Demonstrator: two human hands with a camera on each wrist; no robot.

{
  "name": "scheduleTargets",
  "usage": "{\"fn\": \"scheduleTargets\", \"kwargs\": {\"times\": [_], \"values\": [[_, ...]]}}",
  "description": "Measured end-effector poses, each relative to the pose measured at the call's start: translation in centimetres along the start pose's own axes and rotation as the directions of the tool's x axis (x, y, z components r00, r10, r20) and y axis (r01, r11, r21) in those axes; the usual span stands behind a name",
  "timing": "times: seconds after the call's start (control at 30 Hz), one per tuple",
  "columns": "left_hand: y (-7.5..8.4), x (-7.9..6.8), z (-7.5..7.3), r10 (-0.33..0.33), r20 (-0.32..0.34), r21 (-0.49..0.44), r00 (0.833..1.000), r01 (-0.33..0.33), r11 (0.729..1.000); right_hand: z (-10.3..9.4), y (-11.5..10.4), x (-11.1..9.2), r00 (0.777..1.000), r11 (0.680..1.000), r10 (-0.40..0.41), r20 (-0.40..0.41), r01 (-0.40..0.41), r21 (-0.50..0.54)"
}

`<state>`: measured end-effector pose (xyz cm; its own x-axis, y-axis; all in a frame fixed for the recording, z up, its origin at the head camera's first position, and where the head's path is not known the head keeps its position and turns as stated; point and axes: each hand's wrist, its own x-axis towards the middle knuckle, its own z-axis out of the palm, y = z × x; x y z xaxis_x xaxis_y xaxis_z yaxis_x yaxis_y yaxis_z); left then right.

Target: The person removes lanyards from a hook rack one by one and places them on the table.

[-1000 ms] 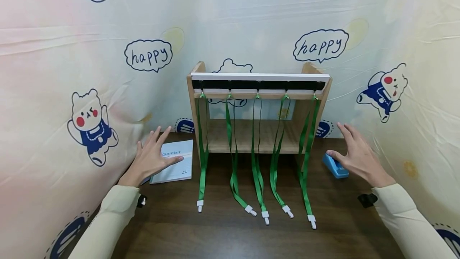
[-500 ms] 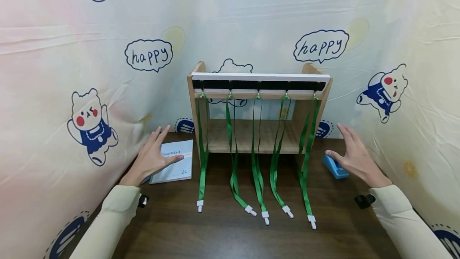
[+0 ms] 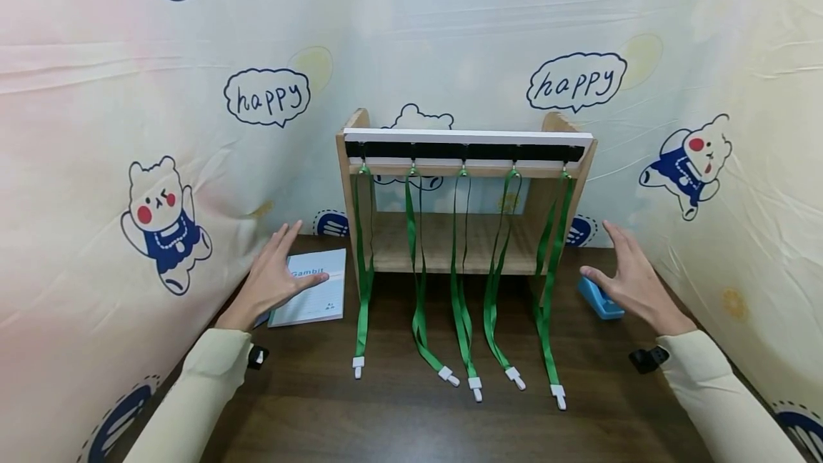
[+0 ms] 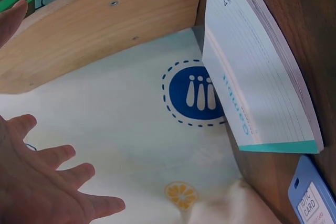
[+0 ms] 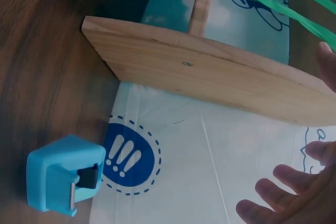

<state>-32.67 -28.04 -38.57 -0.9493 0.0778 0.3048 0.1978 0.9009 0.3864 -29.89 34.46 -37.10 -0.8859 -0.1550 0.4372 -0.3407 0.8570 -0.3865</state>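
Note:
My left hand point(image 3: 270, 283) hovers with spread fingers over a pale blue notebook point(image 3: 324, 299) marked "Gambit", holding nothing. Under the notebook's near side, the left wrist view shows a blue ID card holder point(image 4: 311, 195). My right hand point(image 3: 636, 284), also spread and holding nothing, is beside a light blue hole punch or similar small desk tool point(image 5: 63, 174); its exact kind is unclear. Between the hands stands a wooden shelf point(image 3: 450, 241). Several green lanyards point(image 3: 458, 299) hang from hooks along its white and black front bar point(image 3: 463, 152), their white clips point(image 3: 475, 388) dangling toward me.
The shelf sits toward the back of a dark brown wooden table point(image 3: 411, 427). A printed cloth point(image 3: 424, 34) with cartoon bears and "happy" bubbles rises behind it and along both sides. Each wrist carries a small black camera.
My right forearm has shifted slightly left and inward. The left hand has moved barely at all, and the lanyards, notebook and blue desk tool stay where they were.

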Motion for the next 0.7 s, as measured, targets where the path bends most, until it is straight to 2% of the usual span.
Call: {"fn": "scheduleTargets", "kwargs": {"times": [0.37, 0.7], "values": [[0.33, 0.34, -0.34, 0.018, -0.010, -0.056, 1.000, -0.018, 0.998, 0.06, -0.31, 0.05, 1.000, 0.999, 0.021, -0.017, -0.021, 0.038], [0.72, 0.57, -0.75, 0.012, -0.013, -0.135, 1.000, -0.014, 0.991, 0.18, -0.98, -0.01, 0.998, 0.987, 0.047, -0.053, -0.038, 0.156]]}}
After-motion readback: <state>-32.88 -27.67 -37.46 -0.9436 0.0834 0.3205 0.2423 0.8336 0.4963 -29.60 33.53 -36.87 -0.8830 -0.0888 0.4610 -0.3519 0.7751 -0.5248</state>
